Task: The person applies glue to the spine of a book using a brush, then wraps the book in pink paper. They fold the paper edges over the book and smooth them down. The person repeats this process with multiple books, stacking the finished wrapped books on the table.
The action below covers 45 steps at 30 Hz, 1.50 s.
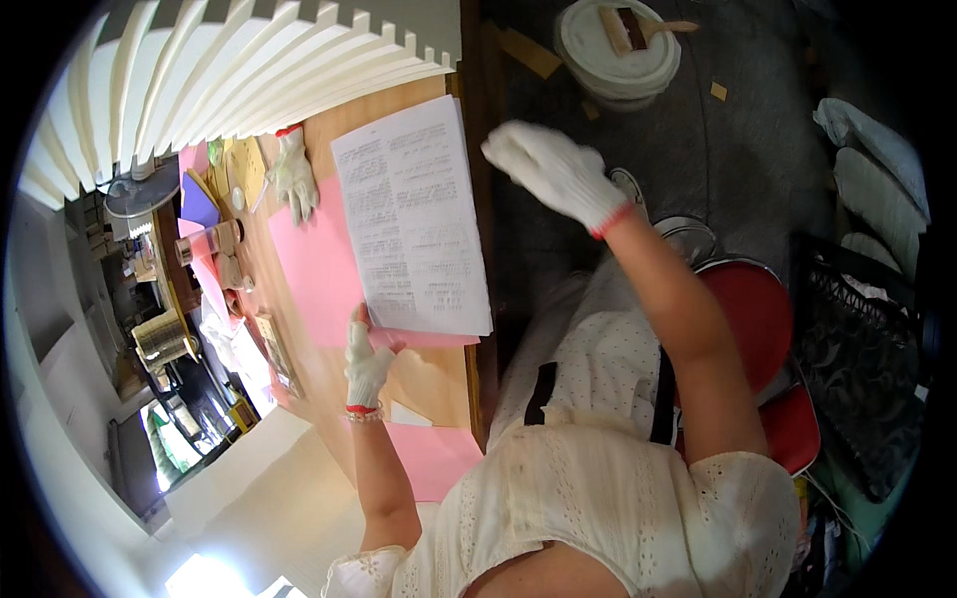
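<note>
My left hand (369,367), in a white knit glove with a red cuff and bare fingertips, rests at the lower left corner of a stack of printed sheets (414,214). Its fingers are stretched out and the thumb stands apart. Under the stack lies pink paper (309,264), on a wooden table (429,374). My right hand (553,171), gloved the same way, is raised past the table's right edge, apart from the sheets. Motion blurs it somewhat; its fingers look extended, with nothing seen in them.
A spare white glove (292,177) lies beyond the sheets. More pink paper (429,458) is near my left forearm. White slatted panels (249,80) stand at the upper left. A lidded bucket (618,60) with a brush (638,30) is on the floor, and a red stool (748,319) is at right.
</note>
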{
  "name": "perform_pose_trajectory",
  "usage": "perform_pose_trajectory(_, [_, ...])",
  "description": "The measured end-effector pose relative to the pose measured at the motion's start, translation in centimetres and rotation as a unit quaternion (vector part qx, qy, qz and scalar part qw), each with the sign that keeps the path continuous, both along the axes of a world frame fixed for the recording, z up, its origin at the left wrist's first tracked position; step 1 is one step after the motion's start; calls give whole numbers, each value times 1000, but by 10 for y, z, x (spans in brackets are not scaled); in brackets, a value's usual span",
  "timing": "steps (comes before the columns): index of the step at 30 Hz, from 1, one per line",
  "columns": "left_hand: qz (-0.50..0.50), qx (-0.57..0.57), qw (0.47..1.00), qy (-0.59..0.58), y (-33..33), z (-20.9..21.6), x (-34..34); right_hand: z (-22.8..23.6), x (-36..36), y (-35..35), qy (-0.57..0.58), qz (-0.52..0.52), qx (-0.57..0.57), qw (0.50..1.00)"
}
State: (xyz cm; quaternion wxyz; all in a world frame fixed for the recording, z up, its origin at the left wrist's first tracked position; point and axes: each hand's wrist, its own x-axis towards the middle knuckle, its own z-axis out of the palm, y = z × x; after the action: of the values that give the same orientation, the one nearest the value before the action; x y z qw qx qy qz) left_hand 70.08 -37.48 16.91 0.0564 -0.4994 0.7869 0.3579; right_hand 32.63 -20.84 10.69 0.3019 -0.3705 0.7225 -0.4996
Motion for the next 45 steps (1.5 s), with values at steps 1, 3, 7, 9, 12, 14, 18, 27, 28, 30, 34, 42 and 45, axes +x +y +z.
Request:
perform_pose_trajectory(1, [-14,-25,1000,3,-3,-5,7,-5,22,18,-101,42,-29,994])
perform_pose_trajectory(3, [-36,-50,998,12,-5,-8,10,-6,69,51,-186,145,6,972])
perform_pose_trajectory(7, [-24,-30,999,38,2,4,-11,25,130,75,-197,153,113,962])
perform_pose_trajectory(9, [-8,-30,997,67,3,3,-11,31,144,72,-217,122,126,960])
perform_pose_trajectory(12, [-13,-51,994,96,0,-6,-4,46,148,67,-175,97,154,968])
perform_pose_trajectory(14, [-31,-55,996,64,0,-4,-5,54,150,64,-164,79,194,964])
perform_pose_trajectory(18, [-16,-48,993,106,1,-4,-7,48,161,66,-117,66,146,980])
perform_pose_trajectory(27, [-69,-153,982,85,0,-11,1,56,174,67,71,87,101,989])
perform_pose_trajectory(28, [-59,-143,984,90,1,-11,0,54,174,68,80,93,97,988])
perform_pose_trajectory(30, [-46,-120,987,96,-3,-13,-3,53,174,66,100,102,108,984])
perform_pose_trajectory(34, [-30,-69,996,58,-1,-5,-6,58,167,66,58,90,143,984])
perform_pose_trajectory(42, [104,106,969,200,-70,13,-76,22,71,26,-112,-127,32,985])
perform_pose_trajectory(45, [135,170,946,242,-96,10,-129,31,56,-11,-53,-155,43,985])
